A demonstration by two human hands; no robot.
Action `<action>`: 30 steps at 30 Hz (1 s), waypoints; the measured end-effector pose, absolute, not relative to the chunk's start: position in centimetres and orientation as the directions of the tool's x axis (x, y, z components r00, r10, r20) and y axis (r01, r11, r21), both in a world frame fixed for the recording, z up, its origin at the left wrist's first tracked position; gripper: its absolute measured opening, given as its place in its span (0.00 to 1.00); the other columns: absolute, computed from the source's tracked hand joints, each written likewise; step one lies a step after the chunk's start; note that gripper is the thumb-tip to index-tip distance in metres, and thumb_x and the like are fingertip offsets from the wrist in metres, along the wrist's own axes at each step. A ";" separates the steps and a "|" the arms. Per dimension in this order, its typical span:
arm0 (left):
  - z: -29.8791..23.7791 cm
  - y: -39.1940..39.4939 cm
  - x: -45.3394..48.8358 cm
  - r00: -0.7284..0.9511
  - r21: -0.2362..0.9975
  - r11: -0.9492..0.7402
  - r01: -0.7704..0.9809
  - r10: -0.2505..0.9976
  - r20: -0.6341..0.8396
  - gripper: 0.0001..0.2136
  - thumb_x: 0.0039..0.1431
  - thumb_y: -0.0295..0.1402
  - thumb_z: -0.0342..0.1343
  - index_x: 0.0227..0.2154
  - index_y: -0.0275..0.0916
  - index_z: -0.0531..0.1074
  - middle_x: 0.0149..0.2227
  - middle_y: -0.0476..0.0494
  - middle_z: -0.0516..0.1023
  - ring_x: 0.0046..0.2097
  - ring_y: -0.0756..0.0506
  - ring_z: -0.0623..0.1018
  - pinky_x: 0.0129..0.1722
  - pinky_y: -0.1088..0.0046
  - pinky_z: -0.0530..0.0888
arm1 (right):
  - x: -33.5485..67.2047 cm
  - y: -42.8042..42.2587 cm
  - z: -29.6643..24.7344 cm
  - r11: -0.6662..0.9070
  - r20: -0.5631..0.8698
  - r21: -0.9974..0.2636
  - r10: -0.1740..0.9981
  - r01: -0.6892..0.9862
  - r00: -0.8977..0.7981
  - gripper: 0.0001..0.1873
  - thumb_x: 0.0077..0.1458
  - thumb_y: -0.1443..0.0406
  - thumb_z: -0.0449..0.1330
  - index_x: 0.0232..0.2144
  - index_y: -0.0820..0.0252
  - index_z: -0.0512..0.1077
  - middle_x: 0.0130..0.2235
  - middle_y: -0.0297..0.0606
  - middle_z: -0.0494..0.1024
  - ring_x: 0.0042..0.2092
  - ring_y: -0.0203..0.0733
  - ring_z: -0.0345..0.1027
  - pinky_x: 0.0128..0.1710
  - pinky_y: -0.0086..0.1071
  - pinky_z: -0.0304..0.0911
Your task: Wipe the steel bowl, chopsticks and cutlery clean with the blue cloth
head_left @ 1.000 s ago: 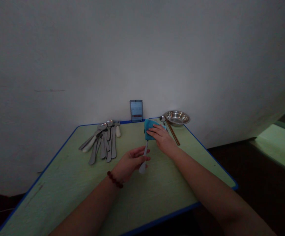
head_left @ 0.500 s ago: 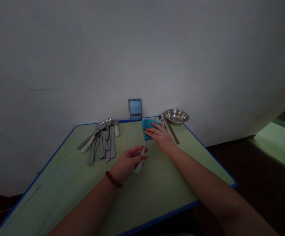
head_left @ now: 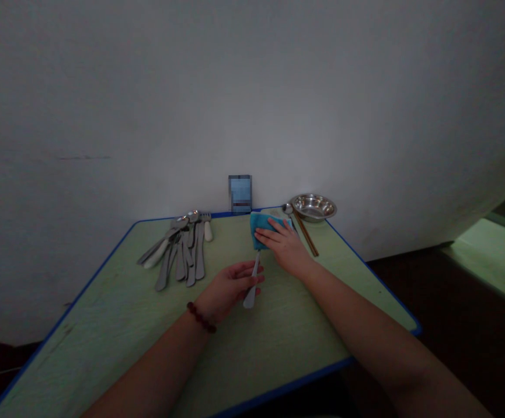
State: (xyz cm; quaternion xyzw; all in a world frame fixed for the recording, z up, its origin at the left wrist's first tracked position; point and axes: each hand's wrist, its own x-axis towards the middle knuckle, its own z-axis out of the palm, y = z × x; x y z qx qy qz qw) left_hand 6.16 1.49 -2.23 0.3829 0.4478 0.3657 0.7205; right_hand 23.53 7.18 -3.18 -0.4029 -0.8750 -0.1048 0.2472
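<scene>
My left hand (head_left: 230, 285) holds a piece of cutlery by its flat metal handle (head_left: 251, 295), thumb over it and fingers behind. The cutlery's far end is hidden under a folded blue cloth (head_left: 259, 228), so its kind does not show. My right hand (head_left: 288, 248) grips the cloth around that end, fingers laid across the top. To the left lies a pile of metal cutlery (head_left: 185, 249), with spoons and a fork (head_left: 208, 226) among it, some with white handles.
At the back right of the green table (head_left: 278, 348) stands a shiny metal bowl (head_left: 314, 206). Beside it lie wooden chopsticks (head_left: 307, 235) and a spoon (head_left: 287, 208). A phone-like device (head_left: 241, 193), blurred out, leans on the wall behind. The table has a blue edge.
The cutlery handle has turned slightly in my left hand, its butt end shifting a little right. My right hand and the cloth have barely moved.
</scene>
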 end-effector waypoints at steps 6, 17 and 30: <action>-2.6 1.6 6.2 0.325 0.876 0.446 -0.183 0.869 -0.374 0.13 0.39 0.24 0.61 0.32 0.36 0.71 0.41 0.42 0.74 0.36 0.49 0.74 0.29 0.78 0.71 | 23.4 7.0 -3.1 0.620 0.517 -0.018 0.677 0.784 -0.524 0.26 0.50 0.75 0.47 0.51 0.50 0.57 0.53 0.33 0.62 0.59 0.42 0.41 0.55 0.51 0.39; -2.1 1.5 6.3 0.284 0.882 0.430 -0.192 0.885 -0.370 0.14 0.38 0.24 0.61 0.32 0.38 0.71 0.42 0.44 0.73 0.37 0.49 0.74 0.31 0.77 0.72 | 23.3 6.9 -3.3 0.525 0.557 -0.034 0.716 0.850 -0.420 0.27 0.50 0.75 0.46 0.52 0.51 0.56 0.55 0.30 0.59 0.60 0.45 0.38 0.56 0.52 0.34; -2.1 1.4 6.3 0.298 0.888 0.420 -0.186 0.886 -0.356 0.15 0.38 0.25 0.61 0.34 0.37 0.70 0.45 0.41 0.71 0.36 0.49 0.74 0.30 0.77 0.72 | 22.8 6.6 -3.3 0.540 0.555 0.003 0.699 0.842 -0.451 0.26 0.50 0.75 0.44 0.52 0.56 0.56 0.55 0.32 0.58 0.59 0.46 0.40 0.56 0.51 0.37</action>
